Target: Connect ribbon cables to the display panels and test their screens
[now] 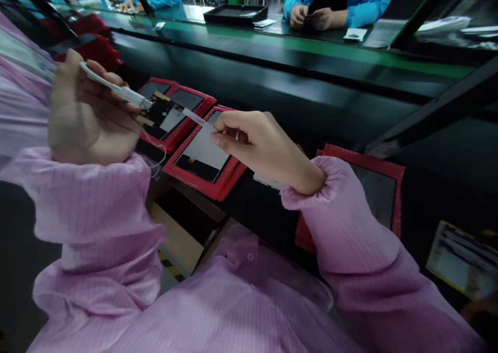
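Observation:
My left hand (93, 112) is turned palm up, fingers curled round a white cable (130, 95). The cable's metal plug meets a small dark circuit board (159, 109) with tan patches. From the board's far side a narrow whitish strip (194, 117) runs to my right hand (260, 140), whose thumb and fingertips pinch its end. Beneath the strip lies a flat display panel (204, 153) on a red padded sheet (229, 179). A thin white cord (159, 140) loops down below my left hand.
More panels on red pads lie at left (182, 100) and right (373, 192). A cardboard box (177, 239) sits below the bench edge. Behind the bench are a green-edged conveyor (311, 52), a black tray (235, 14) and a co-worker in blue sleeves (369, 3).

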`<state>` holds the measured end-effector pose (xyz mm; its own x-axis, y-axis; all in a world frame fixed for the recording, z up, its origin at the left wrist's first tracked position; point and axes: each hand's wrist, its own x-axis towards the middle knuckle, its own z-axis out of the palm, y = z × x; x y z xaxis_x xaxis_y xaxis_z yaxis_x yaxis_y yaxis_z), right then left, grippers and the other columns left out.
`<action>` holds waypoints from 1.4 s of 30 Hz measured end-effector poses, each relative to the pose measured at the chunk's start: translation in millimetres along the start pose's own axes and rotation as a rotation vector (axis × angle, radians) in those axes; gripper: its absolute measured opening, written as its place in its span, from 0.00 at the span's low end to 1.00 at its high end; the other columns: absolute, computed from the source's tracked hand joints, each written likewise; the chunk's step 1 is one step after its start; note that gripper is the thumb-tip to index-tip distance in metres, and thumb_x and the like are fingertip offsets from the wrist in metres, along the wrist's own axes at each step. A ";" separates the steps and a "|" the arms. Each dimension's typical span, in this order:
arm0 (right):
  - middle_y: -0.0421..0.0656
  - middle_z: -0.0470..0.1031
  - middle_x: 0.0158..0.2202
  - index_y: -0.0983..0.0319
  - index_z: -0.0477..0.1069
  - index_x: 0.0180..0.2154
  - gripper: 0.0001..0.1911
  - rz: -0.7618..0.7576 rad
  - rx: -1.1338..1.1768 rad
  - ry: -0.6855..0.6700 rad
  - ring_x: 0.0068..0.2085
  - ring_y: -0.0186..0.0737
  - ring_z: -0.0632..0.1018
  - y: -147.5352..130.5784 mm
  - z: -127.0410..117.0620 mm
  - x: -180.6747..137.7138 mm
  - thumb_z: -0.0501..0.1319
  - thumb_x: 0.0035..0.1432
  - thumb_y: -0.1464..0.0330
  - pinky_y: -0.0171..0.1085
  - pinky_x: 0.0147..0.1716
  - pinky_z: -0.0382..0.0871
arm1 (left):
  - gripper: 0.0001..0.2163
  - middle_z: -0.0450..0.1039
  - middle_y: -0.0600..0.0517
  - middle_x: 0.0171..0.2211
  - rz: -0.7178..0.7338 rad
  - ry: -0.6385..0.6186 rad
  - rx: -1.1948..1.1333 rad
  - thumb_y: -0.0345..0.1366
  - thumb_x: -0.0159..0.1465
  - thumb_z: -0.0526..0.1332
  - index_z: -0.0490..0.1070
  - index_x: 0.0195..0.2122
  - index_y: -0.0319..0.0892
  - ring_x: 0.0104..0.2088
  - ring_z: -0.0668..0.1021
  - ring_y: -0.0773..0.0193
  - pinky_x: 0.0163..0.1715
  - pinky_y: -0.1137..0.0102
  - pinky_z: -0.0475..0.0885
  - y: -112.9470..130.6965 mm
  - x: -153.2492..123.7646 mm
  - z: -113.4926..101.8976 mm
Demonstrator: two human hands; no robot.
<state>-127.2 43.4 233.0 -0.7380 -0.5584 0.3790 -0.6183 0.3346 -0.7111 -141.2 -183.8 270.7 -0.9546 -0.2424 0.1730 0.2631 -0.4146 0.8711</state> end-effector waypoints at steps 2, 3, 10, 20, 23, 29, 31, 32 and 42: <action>0.37 0.67 0.28 0.66 0.71 0.33 0.07 0.020 -0.009 -0.099 0.30 0.30 0.66 14.9 -2.0 3.9 0.59 0.66 0.74 0.32 0.32 0.54 | 0.18 0.67 0.63 0.19 -0.073 0.082 0.021 0.39 0.76 0.45 0.61 0.29 0.41 0.20 0.67 0.77 0.28 0.78 0.65 -16.9 5.9 -2.9; 0.37 0.66 0.27 0.66 0.71 0.31 0.08 0.037 -0.022 -0.157 0.30 0.30 0.65 24.1 -2.9 5.4 0.60 0.65 0.75 0.33 0.32 0.54 | 0.18 0.67 0.63 0.18 -0.109 0.126 0.029 0.38 0.76 0.46 0.61 0.28 0.41 0.20 0.67 0.76 0.27 0.77 0.64 -27.3 8.6 -4.6; 0.35 0.68 0.24 0.66 0.71 0.29 0.09 0.140 0.014 -0.223 0.25 0.28 0.64 85.7 -19.0 2.1 0.60 0.63 0.74 0.32 0.29 0.54 | 0.21 0.72 0.55 0.24 -0.412 0.109 0.046 0.42 0.75 0.44 0.71 0.32 0.40 0.25 0.72 0.72 0.29 0.73 0.68 -99.7 -8.0 -8.4; 0.34 0.63 0.22 0.65 0.68 0.29 0.10 0.375 0.294 -0.175 0.23 0.26 0.64 116.2 -36.5 -3.7 0.59 0.65 0.76 0.27 0.21 0.56 | 0.08 0.77 0.46 0.44 0.043 -0.476 0.702 0.34 0.62 0.62 0.76 0.42 0.44 0.48 0.76 0.56 0.52 0.61 0.69 -221.8 -122.8 29.9; 0.34 0.65 0.23 0.65 0.66 0.28 0.13 0.397 0.411 -0.173 0.22 0.24 0.64 123.0 -36.8 -6.8 0.60 0.66 0.72 0.25 0.19 0.54 | 0.09 0.77 0.47 0.41 -0.135 -0.385 0.520 0.32 0.59 0.59 0.75 0.40 0.42 0.43 0.78 0.58 0.47 0.62 0.72 -236.0 -109.6 35.3; 0.41 0.75 0.33 0.65 0.68 0.32 0.10 0.414 0.674 -0.204 0.23 0.24 0.67 140.2 -40.9 -11.9 0.61 0.66 0.68 0.25 0.16 0.54 | 0.12 0.78 0.47 0.38 -0.520 -0.317 -0.008 0.42 0.58 0.62 0.77 0.38 0.40 0.41 0.79 0.60 0.40 0.67 0.73 -228.6 -77.6 46.8; 0.40 0.74 0.31 0.65 0.67 0.32 0.10 0.455 0.727 -0.206 0.23 0.24 0.67 145.7 -43.9 -12.7 0.61 0.67 0.68 0.25 0.16 0.55 | 0.14 0.78 0.47 0.37 -0.561 -0.361 -0.035 0.45 0.59 0.65 0.78 0.38 0.40 0.39 0.79 0.61 0.39 0.69 0.72 -229.0 -72.6 54.3; 0.39 0.74 0.30 0.64 0.66 0.32 0.10 0.482 0.750 -0.205 0.23 0.25 0.67 148.1 -45.4 -12.9 0.61 0.67 0.69 0.24 0.17 0.56 | 0.14 0.78 0.48 0.37 -0.578 -0.381 -0.047 0.45 0.58 0.66 0.78 0.37 0.40 0.39 0.79 0.62 0.39 0.69 0.72 -230.5 -70.5 58.0; 0.37 0.70 0.29 0.64 0.67 0.33 0.07 0.518 0.632 -0.108 0.24 0.26 0.66 165.5 -58.2 -17.4 0.59 0.66 0.71 0.26 0.19 0.58 | 0.14 0.75 0.52 0.32 -0.621 -0.380 -0.096 0.43 0.52 0.74 0.77 0.31 0.39 0.33 0.75 0.71 0.32 0.77 0.70 -262.7 -47.7 77.3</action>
<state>-232.5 152.7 143.1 -0.8377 -0.5316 -0.1249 0.0860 0.0974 -0.9915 -175.6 4.4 69.2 -0.9098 0.3756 -0.1767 -0.3475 -0.4563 0.8191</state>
